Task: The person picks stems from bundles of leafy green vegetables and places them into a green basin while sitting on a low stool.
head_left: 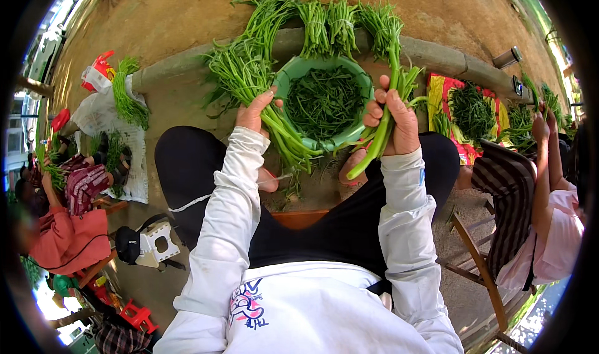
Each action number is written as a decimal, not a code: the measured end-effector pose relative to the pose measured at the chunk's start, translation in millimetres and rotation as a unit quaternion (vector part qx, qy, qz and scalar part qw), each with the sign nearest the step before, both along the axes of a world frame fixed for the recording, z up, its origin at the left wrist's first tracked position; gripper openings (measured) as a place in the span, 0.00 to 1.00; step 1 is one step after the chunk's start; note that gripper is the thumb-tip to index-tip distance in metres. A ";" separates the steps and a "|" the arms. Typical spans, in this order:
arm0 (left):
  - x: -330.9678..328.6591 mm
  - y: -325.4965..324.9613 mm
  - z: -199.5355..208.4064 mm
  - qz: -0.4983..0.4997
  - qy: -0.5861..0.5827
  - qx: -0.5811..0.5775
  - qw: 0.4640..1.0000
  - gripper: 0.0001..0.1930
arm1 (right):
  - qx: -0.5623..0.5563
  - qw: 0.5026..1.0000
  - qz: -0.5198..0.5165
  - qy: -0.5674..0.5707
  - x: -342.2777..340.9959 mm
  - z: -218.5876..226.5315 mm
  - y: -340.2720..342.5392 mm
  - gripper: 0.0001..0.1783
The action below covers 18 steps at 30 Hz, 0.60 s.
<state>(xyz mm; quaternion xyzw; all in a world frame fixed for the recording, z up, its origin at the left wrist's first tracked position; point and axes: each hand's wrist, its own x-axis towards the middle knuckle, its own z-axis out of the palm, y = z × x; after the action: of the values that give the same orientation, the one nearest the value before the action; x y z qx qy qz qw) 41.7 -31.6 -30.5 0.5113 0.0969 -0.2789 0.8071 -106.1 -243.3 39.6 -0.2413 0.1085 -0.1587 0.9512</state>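
Note:
My left hand (256, 112) is closed round a thick bunch of long-stemmed leafy greens (284, 132), which look like water spinach. Its leafy end fans out to the far left and its cut ends point down toward me. Several thick green stalks (378, 145) are gripped in my right hand (399, 120), fingers curled round them. Between my hands, in front of my knees, stands a green plastic basin (288, 79) holding loose dark green leaves (327, 98). The bunch in my left hand overlaps the basin's near left rim.
Tied bundles of greens (315, 29) lie along a low concrete curb (175, 59) beyond the basin. A pale string (190, 204) crosses my left knee. People with greens sit on both sides. A white folding stool (159, 245) stands at left; a wooden chair (477, 248) at right.

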 end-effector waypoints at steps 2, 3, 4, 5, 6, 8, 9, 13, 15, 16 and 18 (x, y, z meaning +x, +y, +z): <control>-0.4 -3.2 6.0 -0.009 0.010 -0.015 1.000 0.18 | -0.009 0.999 -0.018 0.051 3.5 1.1 11.4 0.12; 0.7 -4.7 7.2 -0.014 0.004 -0.039 0.999 0.16 | -0.030 0.998 -0.013 0.056 6.2 4.3 15.8 0.11; -0.8 -7.7 11.2 0.001 -0.008 -0.055 0.998 0.15 | -0.051 0.997 -0.008 0.063 5.9 5.5 18.2 0.10; -2.1 -11.3 15.0 0.016 -0.021 -0.070 0.997 0.15 | -0.059 0.997 0.015 0.057 5.1 3.8 17.2 0.09; -3.1 -14.9 18.8 0.032 -0.033 -0.085 0.995 0.14 | -0.066 0.996 0.039 0.050 4.9 1.1 14.9 0.07; -0.4 -15.3 20.9 0.057 -0.043 -0.088 0.994 0.12 | -0.108 0.987 0.104 0.063 3.9 -0.8 16.9 0.05; 2.5 -12.5 18.1 0.065 -0.036 -0.084 0.994 0.11 | -0.143 0.976 0.144 0.081 2.7 -1.0 19.8 0.05; 11.8 -10.3 14.9 0.076 0.005 -0.085 0.993 0.10 | -0.347 0.888 0.279 0.113 0.2 8.8 61.3 0.07; 10.1 -10.9 22.9 0.036 0.007 -0.116 0.993 0.10 | -0.382 0.887 0.256 0.035 0.9 -12.0 92.5 0.09; 19.2 -8.3 20.9 0.023 0.053 -0.126 0.990 0.11 | -0.388 0.890 0.240 -0.011 3.2 -29.4 107.2 0.10; 24.4 0.2 21.5 0.040 0.058 -0.145 0.987 0.11 | -0.320 0.883 0.342 0.035 6.0 -45.3 125.5 0.12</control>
<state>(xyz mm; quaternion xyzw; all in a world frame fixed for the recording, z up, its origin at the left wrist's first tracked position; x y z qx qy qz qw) 66.1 -31.4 -9.0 0.3671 0.1221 -0.2867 0.8764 -100.1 -117.8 -5.7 -0.5598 -0.0042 0.1594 0.8131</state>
